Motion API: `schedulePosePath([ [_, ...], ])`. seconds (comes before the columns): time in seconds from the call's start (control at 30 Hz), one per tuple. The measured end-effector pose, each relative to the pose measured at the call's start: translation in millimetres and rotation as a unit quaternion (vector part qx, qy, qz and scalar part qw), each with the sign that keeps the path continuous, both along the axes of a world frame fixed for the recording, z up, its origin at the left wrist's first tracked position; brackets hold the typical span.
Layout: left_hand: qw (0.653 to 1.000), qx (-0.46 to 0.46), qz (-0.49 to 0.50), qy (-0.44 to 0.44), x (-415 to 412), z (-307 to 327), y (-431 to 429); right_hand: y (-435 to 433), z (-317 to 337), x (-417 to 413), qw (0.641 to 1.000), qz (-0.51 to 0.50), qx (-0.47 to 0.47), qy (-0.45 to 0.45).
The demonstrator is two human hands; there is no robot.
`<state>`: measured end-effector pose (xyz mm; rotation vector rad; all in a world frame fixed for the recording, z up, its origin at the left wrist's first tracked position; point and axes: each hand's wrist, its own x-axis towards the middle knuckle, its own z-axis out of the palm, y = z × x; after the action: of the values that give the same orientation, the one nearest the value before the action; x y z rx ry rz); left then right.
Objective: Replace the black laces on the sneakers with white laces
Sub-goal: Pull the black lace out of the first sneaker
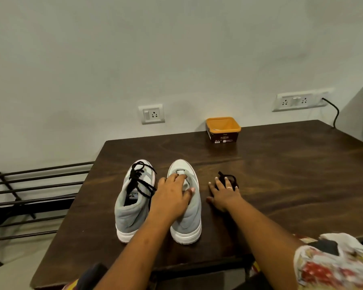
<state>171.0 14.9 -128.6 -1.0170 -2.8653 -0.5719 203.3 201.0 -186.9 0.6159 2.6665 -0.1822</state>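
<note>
Now gripping the unlaced sneaker (188, 218) at frame centre with a curled left hand (172, 195), while resting the flat, wide-spread right hand (225, 195) on a loose black lace (233, 177).

Short floral sleeve (331, 266) in red and yellow, thin ring (229, 187)

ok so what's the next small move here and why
Probably lift the right hand off the loose black lace and start unthreading the left sneaker: it is still laced black, while the right sneaker the left hand holds looks bare.
</note>
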Motion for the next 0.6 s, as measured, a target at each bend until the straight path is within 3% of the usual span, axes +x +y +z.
schedulePosePath([
  [0.13, 1.000, 0.006, 0.000, -0.025, -1.5, -2.9, 2.1, 23.9, 9.7, 5.0, 0.998, -0.044, -0.015, -0.037],
  [0.27, 0.999, 0.019, 0.007, -0.048, 2.4, -5.5, 4.1, 20.9, 28.8, 8.2, 0.994, -0.054, 0.051, -0.078],
  [0.37, 0.997, 0.054, 0.005, -0.056, 4.0, -4.9, 4.9, -4.5, 46.1, -10.2, 0.996, -0.045, 0.072, -0.029],
  [0.47, 0.989, 0.119, 0.013, -0.083, 3.9, -5.2, 5.5, -38.0, 58.6, -25.7, 0.990, -0.049, -0.093, 0.096],
  [0.6, 0.961, 0.232, 0.024, -0.147, -0.3, -6.8, 2.8, -53.8, 63.7, -26.2, 0.933, -0.103, -0.315, 0.142],
])
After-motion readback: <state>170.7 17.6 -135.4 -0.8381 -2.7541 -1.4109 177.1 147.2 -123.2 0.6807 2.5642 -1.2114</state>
